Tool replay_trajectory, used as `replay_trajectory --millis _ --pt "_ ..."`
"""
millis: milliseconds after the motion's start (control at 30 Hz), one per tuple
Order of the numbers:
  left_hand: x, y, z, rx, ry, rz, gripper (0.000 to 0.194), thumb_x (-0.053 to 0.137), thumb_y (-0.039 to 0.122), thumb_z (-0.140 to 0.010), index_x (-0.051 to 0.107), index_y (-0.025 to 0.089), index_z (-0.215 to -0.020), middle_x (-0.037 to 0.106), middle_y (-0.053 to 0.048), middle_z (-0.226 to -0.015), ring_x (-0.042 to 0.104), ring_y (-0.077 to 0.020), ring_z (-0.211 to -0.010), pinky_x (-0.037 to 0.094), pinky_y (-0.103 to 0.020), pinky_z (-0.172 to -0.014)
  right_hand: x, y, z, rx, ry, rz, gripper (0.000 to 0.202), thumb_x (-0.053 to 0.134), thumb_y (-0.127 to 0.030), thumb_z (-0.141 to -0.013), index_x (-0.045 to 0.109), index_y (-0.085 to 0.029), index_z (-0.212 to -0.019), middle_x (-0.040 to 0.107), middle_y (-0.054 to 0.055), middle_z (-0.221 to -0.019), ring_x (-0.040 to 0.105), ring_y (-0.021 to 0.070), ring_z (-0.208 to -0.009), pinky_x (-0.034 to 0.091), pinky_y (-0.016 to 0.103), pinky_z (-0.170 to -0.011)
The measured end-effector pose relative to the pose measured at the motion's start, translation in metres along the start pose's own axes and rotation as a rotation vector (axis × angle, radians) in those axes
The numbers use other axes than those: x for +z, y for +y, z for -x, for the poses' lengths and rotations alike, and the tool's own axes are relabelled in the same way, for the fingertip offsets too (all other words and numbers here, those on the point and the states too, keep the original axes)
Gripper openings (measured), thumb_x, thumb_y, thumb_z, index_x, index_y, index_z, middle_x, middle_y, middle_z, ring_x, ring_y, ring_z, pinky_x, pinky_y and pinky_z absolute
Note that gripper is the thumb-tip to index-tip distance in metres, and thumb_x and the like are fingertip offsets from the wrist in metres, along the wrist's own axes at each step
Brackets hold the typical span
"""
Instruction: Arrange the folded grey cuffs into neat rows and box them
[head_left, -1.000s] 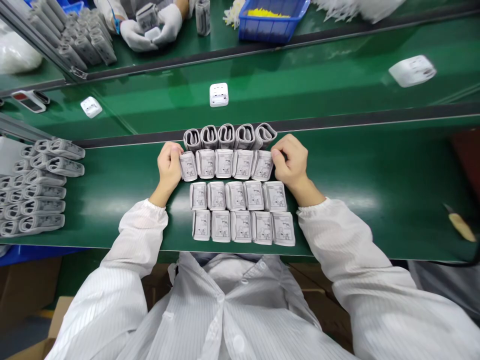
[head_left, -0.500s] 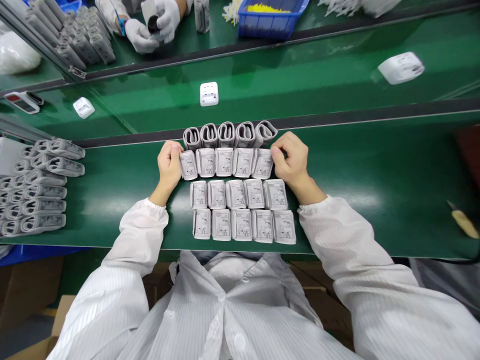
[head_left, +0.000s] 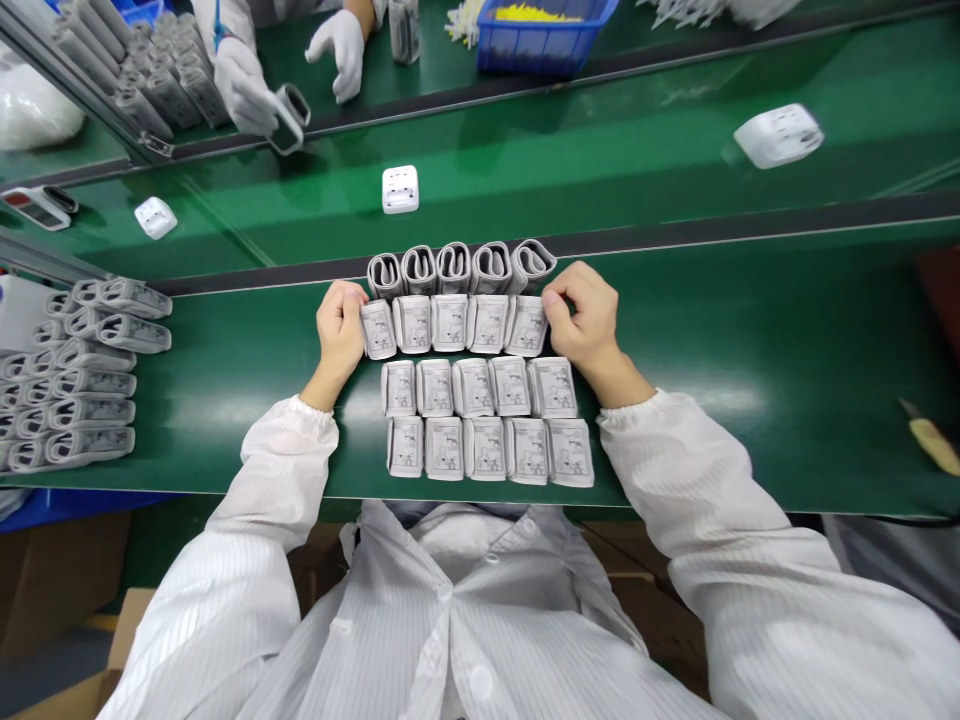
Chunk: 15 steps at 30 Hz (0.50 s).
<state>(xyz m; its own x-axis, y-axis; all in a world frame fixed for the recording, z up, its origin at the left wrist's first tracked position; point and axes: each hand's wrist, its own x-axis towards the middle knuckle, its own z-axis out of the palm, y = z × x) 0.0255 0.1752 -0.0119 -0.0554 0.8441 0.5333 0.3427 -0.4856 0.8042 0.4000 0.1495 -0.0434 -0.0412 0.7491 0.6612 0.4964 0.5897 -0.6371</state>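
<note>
Several rows of rolled grey cuffs printed with small diagrams, which look like wrist blood pressure cuffs, are on the green bench in front of me. My left hand (head_left: pixel 342 322) is closed, its thumb and curled fingers at the left end cuff (head_left: pixel 378 330) of one row. At the opposite end, my closed right hand (head_left: pixel 583 315) pinches the right end cuff (head_left: pixel 526 326). The cuffs between are squeezed side by side. Just behind them stands a row of cuffs on edge (head_left: pixel 454 270), rolled ends showing. Two flat rows (head_left: pixel 472 388) lie nearer my body, untouched.
Stacked cuffs (head_left: pixel 90 385) stand at the left. A wooden-handled pointed tool (head_left: pixel 932 443) lies far right. Beyond the bench, a green conveyor (head_left: pixel 570 180) carries white devices (head_left: pixel 400 189). Across it, a co-worker's gloved hand (head_left: pixel 246 95) holds a cuffed device near a blue bin (head_left: pixel 536 40).
The white devices have shifted left along the conveyor. The co-worker's hands have parted, one bringing a cuffed device toward the conveyor edge. My hands stay almost still at the row's ends.
</note>
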Motion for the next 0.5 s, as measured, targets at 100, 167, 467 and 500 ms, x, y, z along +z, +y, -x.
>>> replay_trajectory --millis 100,167,467,500 --pt "-0.0001 0.0003 -0.0001 -0.006 -0.002 0.002 0.063 0.053 0.073 -0.116 0.059 0.025 -0.076 0.066 -0.003 -0.082 0.064 -0.0192 -0.081 0.049 -0.039 -0.081 -0.0004 0.0006 0.0005 0.027 -0.019 0.008 0.044 0.056 -0.058 -0.113 0.057 -0.028 -0.080 0.059 0.006 -0.078 0.057 0.0269 -0.076 0.046 0.047 -0.073" --pt "0.0000 0.0005 -0.0002 -0.011 -0.002 0.005 0.064 0.053 0.074 -0.115 0.059 0.025 -0.076 0.066 -0.003 -0.082 0.064 -0.0192 -0.081 0.050 -0.039 -0.081 -0.0004 0.0005 0.0005 0.041 -0.025 0.016 0.046 0.055 -0.060 -0.112 0.057 -0.028 -0.080 0.058 0.006 -0.078 0.057 0.0272 -0.076 0.047 0.048 -0.074" --pt "0.0001 0.0023 -0.0009 -0.063 -0.006 -0.020 0.069 0.052 0.083 -0.111 0.059 0.025 -0.074 0.066 -0.004 -0.082 0.063 -0.0205 -0.081 0.051 -0.040 -0.082 0.0005 -0.0032 -0.0017 0.103 -0.033 0.061 0.057 0.047 -0.077 -0.110 0.054 -0.030 -0.078 0.055 0.006 -0.075 0.058 0.0293 -0.075 0.050 0.052 -0.074" --pt "0.0002 0.0024 -0.0009 -0.066 -0.005 -0.021 0.070 0.052 0.083 -0.111 0.058 0.025 -0.074 0.066 -0.004 -0.082 0.063 -0.0205 -0.081 0.051 -0.040 -0.082 0.0006 -0.0034 -0.0017 0.106 -0.031 0.063 0.058 0.046 -0.078 -0.110 0.054 -0.030 -0.077 0.055 0.006 -0.074 0.057 0.0292 -0.075 0.050 0.052 -0.073"
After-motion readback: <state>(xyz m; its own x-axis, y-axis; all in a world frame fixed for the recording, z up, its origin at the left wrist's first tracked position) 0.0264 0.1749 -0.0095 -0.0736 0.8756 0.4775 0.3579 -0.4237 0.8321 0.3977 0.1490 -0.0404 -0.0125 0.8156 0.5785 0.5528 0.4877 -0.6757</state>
